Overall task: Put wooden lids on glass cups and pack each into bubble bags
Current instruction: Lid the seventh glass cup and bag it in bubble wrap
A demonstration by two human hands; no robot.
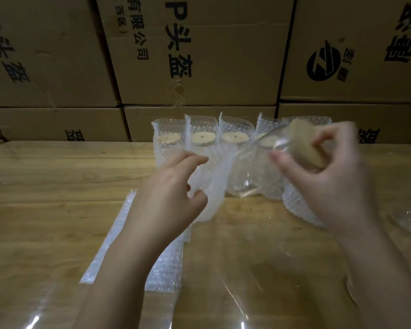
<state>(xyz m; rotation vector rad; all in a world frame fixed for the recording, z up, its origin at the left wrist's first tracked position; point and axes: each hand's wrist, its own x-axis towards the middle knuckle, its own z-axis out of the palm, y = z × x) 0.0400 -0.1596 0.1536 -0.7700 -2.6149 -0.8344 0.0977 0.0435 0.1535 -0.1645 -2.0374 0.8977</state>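
Right hand (318, 184): fingers curled round wooden lid (306, 146) of tilted, blurred glass cup (254, 167). Left hand (173, 186): pinches bubble bag (214, 184), just left of cup, above table (57, 186).

Two bare forearms reach forward from the lower edge, wrists straight. The left forearm (119, 269) slants up toward the right. The left grip (173, 186) shows its back, fingers loosely curled, with the thumb (197, 197) low and bent inward. Thumb and fingers appear to pinch the edge of a bubble bag (211, 188). The right forearm (380, 269) slants up toward the left. The right grip (318, 184) is blurred and sits slightly higher than the left. Its thumb points left and its fingers are bent over the wooden lid (304, 148) of a tilted glass cup (279, 144). The two grips are apart, not touching.
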